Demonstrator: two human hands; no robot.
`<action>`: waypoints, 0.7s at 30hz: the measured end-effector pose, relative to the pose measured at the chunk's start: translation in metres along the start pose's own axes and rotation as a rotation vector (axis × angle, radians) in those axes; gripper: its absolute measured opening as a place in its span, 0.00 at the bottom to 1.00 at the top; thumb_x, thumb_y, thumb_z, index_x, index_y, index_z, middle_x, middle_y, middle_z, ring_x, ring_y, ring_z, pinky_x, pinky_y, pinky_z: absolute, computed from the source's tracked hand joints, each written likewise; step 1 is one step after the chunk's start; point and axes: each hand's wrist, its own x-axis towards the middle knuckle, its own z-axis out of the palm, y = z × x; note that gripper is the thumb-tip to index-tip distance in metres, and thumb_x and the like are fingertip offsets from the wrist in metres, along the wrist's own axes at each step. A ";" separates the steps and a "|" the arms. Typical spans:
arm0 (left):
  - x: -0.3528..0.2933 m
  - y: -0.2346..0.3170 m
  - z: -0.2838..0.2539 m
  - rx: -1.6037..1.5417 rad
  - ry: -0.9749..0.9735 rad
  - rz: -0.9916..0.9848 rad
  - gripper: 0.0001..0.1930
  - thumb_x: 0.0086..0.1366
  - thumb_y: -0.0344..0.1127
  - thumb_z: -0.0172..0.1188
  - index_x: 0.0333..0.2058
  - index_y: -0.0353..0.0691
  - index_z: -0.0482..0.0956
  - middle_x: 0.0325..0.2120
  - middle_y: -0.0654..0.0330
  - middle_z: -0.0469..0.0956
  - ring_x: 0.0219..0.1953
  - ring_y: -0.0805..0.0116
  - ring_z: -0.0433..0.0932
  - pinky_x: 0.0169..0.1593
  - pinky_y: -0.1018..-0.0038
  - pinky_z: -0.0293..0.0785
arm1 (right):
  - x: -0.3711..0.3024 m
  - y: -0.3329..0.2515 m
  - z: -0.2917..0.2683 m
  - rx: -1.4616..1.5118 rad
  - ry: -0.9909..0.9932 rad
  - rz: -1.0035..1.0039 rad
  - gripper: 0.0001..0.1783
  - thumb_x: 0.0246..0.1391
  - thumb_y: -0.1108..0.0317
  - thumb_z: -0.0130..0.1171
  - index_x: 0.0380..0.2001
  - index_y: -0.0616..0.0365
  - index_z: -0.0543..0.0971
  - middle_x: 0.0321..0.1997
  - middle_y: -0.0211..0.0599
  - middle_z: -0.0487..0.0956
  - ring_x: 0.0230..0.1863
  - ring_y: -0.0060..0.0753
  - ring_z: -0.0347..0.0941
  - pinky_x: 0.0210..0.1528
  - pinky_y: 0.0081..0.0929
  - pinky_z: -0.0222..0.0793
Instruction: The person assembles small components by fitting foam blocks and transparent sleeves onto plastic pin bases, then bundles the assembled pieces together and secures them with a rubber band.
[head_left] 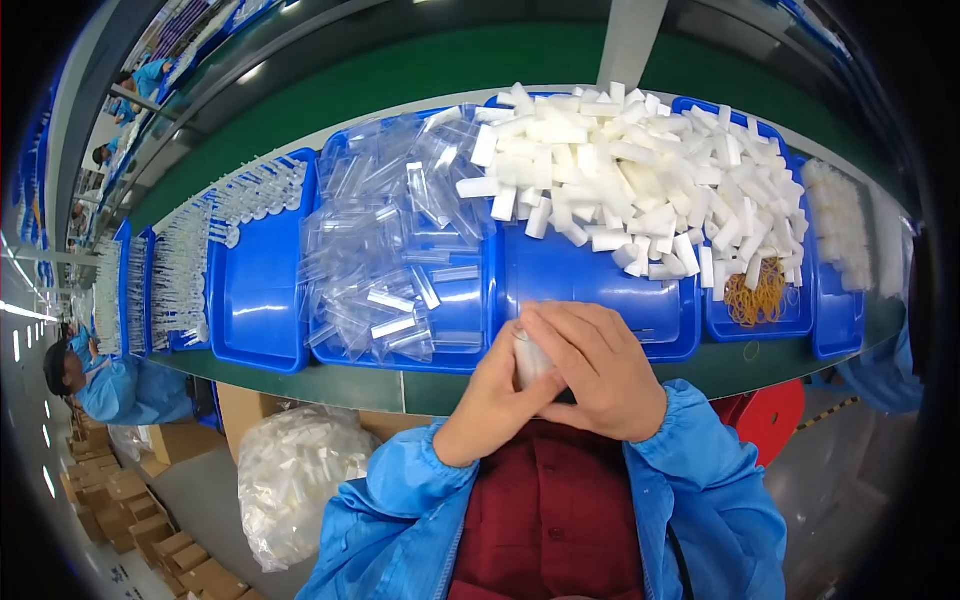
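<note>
My left hand and my right hand meet in front of my chest at the near edge of the blue trays. Between them they grip a short, whitish piece, rounded at its top. The right fingers curve over its upper end and hide much of it. Just beyond my hands lies a blue tray with white foam blocks heaped over its far part. Left of that, another tray holds clear plastic sleeves. A bundle of yellowish rubber bands lies in the tray to the right.
Farther left, trays hold rows of thin white stemmed parts. At the far right, a tray carries more whitish pieces. Below the table are a plastic bag of white pieces, cardboard boxes and a red round object. A person in blue is at left.
</note>
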 end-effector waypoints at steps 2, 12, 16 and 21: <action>0.002 -0.003 0.003 0.000 -0.039 -0.028 0.26 0.66 0.32 0.63 0.59 0.34 0.63 0.48 0.58 0.72 0.51 0.71 0.72 0.53 0.72 0.71 | -0.004 0.006 -0.001 -0.120 -0.008 -0.033 0.45 0.30 0.64 0.76 0.58 0.61 0.72 0.55 0.44 0.75 0.52 0.49 0.74 0.51 0.41 0.72; -0.002 -0.006 0.013 -0.579 -0.228 -0.388 0.25 0.66 0.31 0.62 0.59 0.31 0.66 0.49 0.55 0.76 0.52 0.62 0.77 0.54 0.69 0.76 | -0.024 0.018 -0.005 0.200 -0.028 -0.031 0.41 0.37 0.56 0.76 0.57 0.55 0.74 0.59 0.41 0.76 0.56 0.47 0.73 0.57 0.40 0.66; -0.007 -0.004 0.008 -0.366 -0.110 -0.277 0.17 0.63 0.26 0.62 0.48 0.32 0.70 0.34 0.53 0.79 0.37 0.61 0.81 0.42 0.68 0.79 | -0.030 0.016 -0.028 0.308 0.072 0.089 0.42 0.42 0.55 0.76 0.60 0.58 0.73 0.59 0.41 0.76 0.57 0.46 0.72 0.59 0.40 0.66; -0.004 0.007 0.009 0.020 0.103 -0.114 0.14 0.59 0.28 0.66 0.39 0.38 0.69 0.25 0.59 0.73 0.22 0.70 0.74 0.24 0.79 0.70 | -0.086 0.068 -0.099 -0.415 0.565 0.454 0.10 0.48 0.75 0.69 0.36 0.57 0.84 0.37 0.39 0.83 0.39 0.42 0.78 0.43 0.34 0.71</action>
